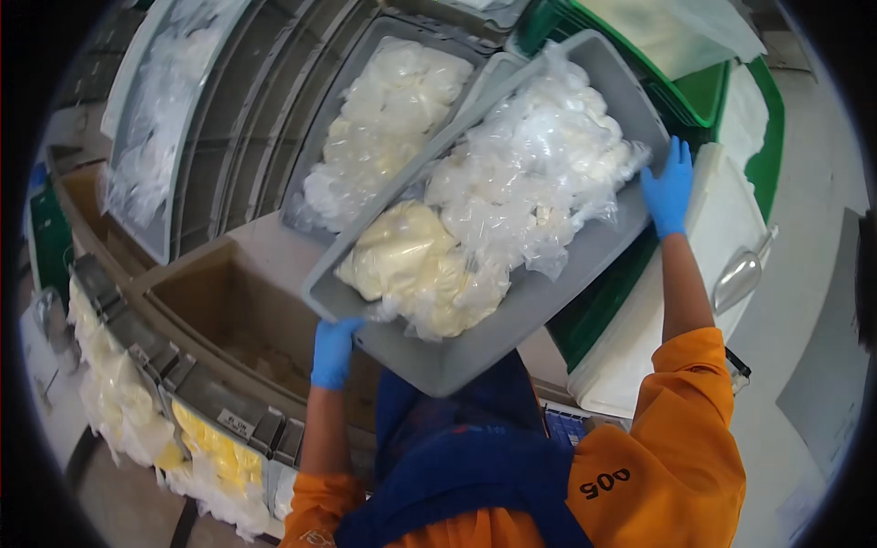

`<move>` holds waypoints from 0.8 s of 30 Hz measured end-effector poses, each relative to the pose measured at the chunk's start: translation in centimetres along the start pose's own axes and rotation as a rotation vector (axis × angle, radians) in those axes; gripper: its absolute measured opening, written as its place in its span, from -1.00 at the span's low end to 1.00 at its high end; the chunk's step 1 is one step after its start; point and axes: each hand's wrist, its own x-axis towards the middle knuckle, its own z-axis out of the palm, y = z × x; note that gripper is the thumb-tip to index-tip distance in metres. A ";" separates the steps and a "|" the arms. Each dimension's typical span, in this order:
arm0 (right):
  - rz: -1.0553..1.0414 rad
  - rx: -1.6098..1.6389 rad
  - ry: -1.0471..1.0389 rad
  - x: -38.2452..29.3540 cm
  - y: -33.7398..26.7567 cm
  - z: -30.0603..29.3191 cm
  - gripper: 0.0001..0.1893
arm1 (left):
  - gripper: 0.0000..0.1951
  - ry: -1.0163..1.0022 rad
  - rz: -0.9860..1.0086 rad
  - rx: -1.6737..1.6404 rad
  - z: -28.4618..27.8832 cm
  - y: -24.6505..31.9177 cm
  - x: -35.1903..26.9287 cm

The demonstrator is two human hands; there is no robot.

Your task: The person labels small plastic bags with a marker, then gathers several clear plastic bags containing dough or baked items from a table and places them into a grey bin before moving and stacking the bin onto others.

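Observation:
A tilted grey plastic tub (425,359) lies across the middle of the view. It holds clear bags of white, rounded pieces (527,157) and of pale yellow contents (404,246). My blue-gloved left hand (334,353) grips its near-left corner, the thumb over the rim. At the right end, my right hand (668,188), also gloved in blue, holds the tub's side with extended fingers; part of this contact is hidden. Behind it, partly covered, is a second grey tub (291,185) with more bagged pale pieces (390,103).
Stacked grey tubs (236,116) stand at upper left. An open cardboard box (233,308) is left of my body. Green crates (706,92) and a white container (630,356), with a metal scoop (740,277) at its edge, line the right. Bagged yellow goods (219,445) fill tubs at lower left.

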 end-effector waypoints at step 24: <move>0.184 0.751 -0.290 3.4 -26.0 -2.9 -0.49 | -0.74 0.786 0.225 -0.354 -17.1 -4.6 -7.4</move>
